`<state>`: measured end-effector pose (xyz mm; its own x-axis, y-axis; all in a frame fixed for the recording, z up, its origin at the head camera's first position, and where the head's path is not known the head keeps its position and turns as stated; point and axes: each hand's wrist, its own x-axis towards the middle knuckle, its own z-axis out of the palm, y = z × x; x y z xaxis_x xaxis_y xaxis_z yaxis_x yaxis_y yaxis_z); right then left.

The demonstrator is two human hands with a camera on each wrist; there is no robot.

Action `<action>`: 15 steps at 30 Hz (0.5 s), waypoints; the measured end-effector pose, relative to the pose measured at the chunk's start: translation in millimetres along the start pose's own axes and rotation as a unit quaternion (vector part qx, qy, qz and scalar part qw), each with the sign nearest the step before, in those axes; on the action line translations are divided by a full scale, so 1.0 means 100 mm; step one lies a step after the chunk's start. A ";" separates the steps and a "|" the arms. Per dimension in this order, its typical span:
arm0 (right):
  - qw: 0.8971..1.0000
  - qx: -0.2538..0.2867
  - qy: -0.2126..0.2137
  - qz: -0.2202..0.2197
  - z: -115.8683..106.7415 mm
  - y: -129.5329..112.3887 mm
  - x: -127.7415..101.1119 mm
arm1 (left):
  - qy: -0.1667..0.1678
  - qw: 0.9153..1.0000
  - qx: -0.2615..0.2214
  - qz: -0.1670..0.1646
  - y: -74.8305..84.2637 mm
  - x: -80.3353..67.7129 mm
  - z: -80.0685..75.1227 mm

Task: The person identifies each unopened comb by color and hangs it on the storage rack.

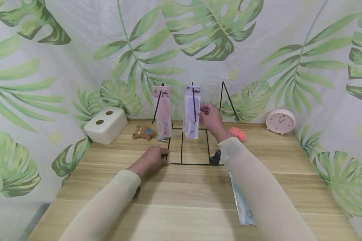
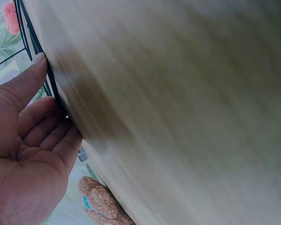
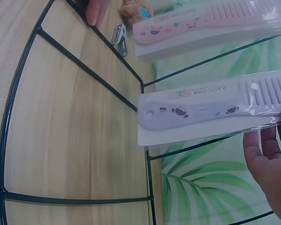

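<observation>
left hand (image 1: 152, 160) flat, fingers straight, pinning wire rack (image 1: 195, 163) base steady; right hand (image 1: 210, 117) fingers pinching purple comb pack (image 1: 191, 111) hanging on peg

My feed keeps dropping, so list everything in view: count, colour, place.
purple comb pack: 1, purple, on rack's middle hook
pink comb pack: 1, pink, on left hook
wire rack: 1, black, table centre
blue pack: 1, light blue, flat under right arm
teddy bear: 1, brown, left of rack
white box: 1, back left
clock: 1, pink, back right
left hand: on rack base
right hand: holds purple comb pack
</observation>
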<state>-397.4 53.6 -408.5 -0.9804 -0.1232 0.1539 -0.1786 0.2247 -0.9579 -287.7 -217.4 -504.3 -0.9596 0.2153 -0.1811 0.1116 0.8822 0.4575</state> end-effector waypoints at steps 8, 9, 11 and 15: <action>1.000 0.006 0.001 -0.013 0.01 0.01 0.03 | -0.001 1.000 -0.004 -0.008 0.02 0.01 0.00; 1.000 0.004 0.002 -0.014 0.02 0.01 0.03 | -0.001 1.000 -0.005 -0.009 0.02 0.00 0.00; 1.000 -0.002 0.005 -0.013 0.02 0.01 0.04 | -0.001 1.000 -0.004 -0.008 0.02 0.00 0.00; 1.000 -0.019 0.007 -0.009 0.01 0.01 0.04 | -0.001 1.000 -0.003 -0.010 0.02 0.00 0.00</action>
<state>-401.0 52.2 -409.0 -0.9780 -0.1149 0.1742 -0.1988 0.2589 -0.9452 -287.7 -215.4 -503.3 -0.9612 0.1983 -0.1916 0.0909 0.8839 0.4588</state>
